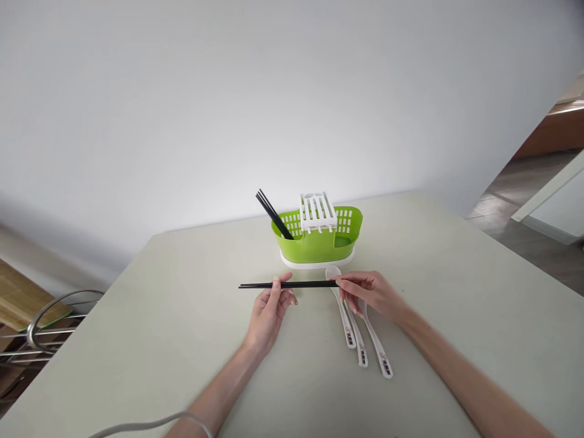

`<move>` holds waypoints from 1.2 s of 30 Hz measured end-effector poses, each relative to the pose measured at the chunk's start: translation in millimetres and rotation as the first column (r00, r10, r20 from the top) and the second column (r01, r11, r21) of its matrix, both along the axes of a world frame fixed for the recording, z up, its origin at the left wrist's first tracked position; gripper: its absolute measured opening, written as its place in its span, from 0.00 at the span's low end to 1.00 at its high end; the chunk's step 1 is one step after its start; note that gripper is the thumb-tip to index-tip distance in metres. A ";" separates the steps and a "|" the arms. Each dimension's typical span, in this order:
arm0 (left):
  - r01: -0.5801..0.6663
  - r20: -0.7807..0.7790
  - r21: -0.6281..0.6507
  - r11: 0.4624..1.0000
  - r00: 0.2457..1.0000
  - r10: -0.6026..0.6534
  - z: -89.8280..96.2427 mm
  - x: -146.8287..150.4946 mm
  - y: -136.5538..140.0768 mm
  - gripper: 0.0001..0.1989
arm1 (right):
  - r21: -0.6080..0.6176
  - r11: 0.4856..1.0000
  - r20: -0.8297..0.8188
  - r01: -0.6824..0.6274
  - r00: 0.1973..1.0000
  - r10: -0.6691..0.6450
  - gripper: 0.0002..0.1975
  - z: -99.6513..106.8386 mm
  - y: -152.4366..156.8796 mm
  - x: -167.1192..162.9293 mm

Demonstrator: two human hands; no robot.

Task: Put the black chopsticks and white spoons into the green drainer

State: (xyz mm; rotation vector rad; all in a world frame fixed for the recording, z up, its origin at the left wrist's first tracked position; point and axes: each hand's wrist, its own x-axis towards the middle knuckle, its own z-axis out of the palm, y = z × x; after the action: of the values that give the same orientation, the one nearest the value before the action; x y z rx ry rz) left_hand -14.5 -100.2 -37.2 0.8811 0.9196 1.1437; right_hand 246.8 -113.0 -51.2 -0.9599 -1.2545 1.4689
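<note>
A pair of black chopsticks (312, 284) lies level across both hands, in front of the basket. My left hand (269, 307) pinches them near their middle, thumb on top. At their right end, my right hand (367, 292) grips them between thumb and fingers. White spoons (343, 322) with printed handles rest on the table below my right hand, their bowls partly hidden by it. Behind the hands stands a green cutlery basket (308, 249) with a white base and a white slotted bridge (318, 211). Several black chopsticks (274, 213) lean in its left compartment.
The pale table (191, 316) reaches back to a white wall (292, 97). A grey cable (150, 424) crosses my left forearm at the bottom. Beyond the table's left edge is a metal rack (45, 328) with a wooden board (22, 295).
</note>
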 end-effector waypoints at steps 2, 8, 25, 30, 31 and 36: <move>-0.019 0.018 0.007 1.000 1.000 0.019 -1.2 -0.9 0.9 0.25 | 0.001 1.000 -0.004 0.003 1.000 -0.003 0.20 0.2 0.2 0.2; -0.134 0.074 0.013 0.991 0.988 0.132 -4.7 -5.4 5.2 0.24 | 0.009 0.999 0.001 0.038 0.999 -0.038 0.19 -5.0 1.4 3.1; -0.140 0.104 -0.016 0.990 0.985 0.141 -6.4 -6.6 9.3 0.21 | 0.014 0.999 0.052 0.032 0.998 -0.033 0.19 -12.1 3.3 9.2; -0.130 0.104 -0.015 0.991 0.986 0.131 -7.4 -7.4 10.0 0.22 | 0.001 0.999 0.067 0.040 0.997 -0.040 0.20 -13.0 3.5 9.5; -0.128 0.101 -0.013 0.992 0.987 0.129 -7.4 -7.6 10.0 0.21 | 0.002 0.999 0.069 0.042 0.997 -0.042 0.20 -13.1 3.5 9.6; -0.131 0.085 0.000 0.991 0.988 0.130 -4.1 -7.5 9.0 0.20 | 0.007 0.999 0.049 0.040 0.998 -0.040 0.19 -15.0 4.3 9.4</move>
State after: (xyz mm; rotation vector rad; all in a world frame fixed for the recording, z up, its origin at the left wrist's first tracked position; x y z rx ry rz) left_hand -22.0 -91.2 -41.4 0.7801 0.9149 1.2871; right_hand 256.3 -108.8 -66.2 -1.0169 -1.2674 1.4170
